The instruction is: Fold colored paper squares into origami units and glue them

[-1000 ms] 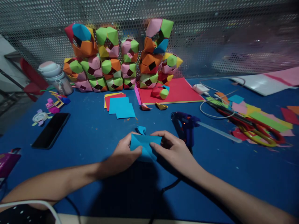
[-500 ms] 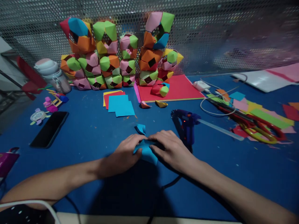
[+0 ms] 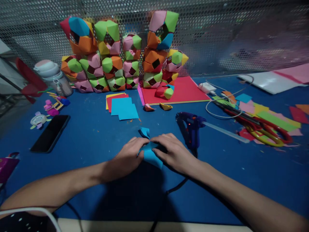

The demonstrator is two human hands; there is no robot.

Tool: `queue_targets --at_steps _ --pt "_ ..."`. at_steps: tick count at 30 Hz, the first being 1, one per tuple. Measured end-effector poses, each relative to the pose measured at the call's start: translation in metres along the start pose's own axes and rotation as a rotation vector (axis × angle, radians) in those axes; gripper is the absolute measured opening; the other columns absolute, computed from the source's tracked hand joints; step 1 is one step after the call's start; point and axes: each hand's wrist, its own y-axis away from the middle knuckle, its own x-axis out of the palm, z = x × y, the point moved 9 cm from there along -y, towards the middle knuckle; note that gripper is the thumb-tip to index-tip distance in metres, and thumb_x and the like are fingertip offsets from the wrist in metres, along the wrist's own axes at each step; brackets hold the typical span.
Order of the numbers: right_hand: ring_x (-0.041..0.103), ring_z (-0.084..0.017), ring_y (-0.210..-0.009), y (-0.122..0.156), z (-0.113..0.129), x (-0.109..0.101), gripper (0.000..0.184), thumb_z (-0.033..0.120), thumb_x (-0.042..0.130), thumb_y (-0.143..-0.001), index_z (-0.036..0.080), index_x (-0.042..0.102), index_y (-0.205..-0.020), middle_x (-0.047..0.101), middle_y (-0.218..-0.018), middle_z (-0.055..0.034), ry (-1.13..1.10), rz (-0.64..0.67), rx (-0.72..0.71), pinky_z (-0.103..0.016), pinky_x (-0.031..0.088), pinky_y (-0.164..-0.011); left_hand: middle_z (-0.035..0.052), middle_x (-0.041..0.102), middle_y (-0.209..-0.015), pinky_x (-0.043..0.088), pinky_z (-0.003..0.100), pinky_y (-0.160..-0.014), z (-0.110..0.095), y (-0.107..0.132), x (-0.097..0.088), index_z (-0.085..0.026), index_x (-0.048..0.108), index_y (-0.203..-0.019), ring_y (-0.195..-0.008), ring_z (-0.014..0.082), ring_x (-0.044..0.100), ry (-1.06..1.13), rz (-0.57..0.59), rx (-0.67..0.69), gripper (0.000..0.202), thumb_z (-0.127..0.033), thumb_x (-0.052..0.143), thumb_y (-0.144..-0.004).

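A sheet of blue paper (image 3: 152, 158), partly folded, lies on the table between my two hands. My left hand (image 3: 129, 154) grips its left side, thumb and fingers closed at the edge. From the other side my right hand (image 3: 172, 149) has its fingers closed on the upper right part of the same paper. The fingertips of both hands nearly meet at the paper's top, where they hide some of the fold. Just beyond them sits a small folded blue paper piece (image 3: 145, 132).
A blue glue gun (image 3: 193, 125) with a lit red light stands right of my hands, its cord running toward me. Blue paper squares (image 3: 127, 111) lie ahead. Folded paper balls (image 3: 111, 66) are stacked behind. Scissors (image 3: 265, 132) rest on scraps at right; a phone (image 3: 50, 133) lies left.
Both hands stay on the blue paper, with my left thumb shifted slightly toward its edge. The whole view has moved a little; other things keep their places.
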Motion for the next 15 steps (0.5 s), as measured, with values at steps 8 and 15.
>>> queue_targets --at_steps 8,15 --pt "0.054 -0.017 -0.083 -0.001 0.005 0.002 0.025 0.011 0.046 -0.084 0.018 0.052 -0.108 0.064 -0.093 -0.0059 -0.003 0.100 -0.084 -0.033 0.035 -0.077 0.0063 0.058 -0.095 0.039 0.032 -0.082 -0.012 0.006 0.005 -0.017 0.052 -0.100 -0.087 0.0177 0.050 -0.104 0.039 0.135 0.021 -0.012 0.036 -0.086" --pt "0.051 -0.019 -0.082 0.000 0.015 0.004 0.026 0.010 0.040 -0.084 0.015 0.056 -0.104 0.061 -0.083 -0.0075 0.152 0.189 -0.227 -0.033 0.034 -0.077 0.0033 0.056 -0.084 0.038 0.028 -0.075 -0.013 0.010 0.010 -0.017 0.051 -0.086 -0.078 0.0152 0.048 -0.163 0.105 0.141 0.019 -0.010 0.034 -0.087"
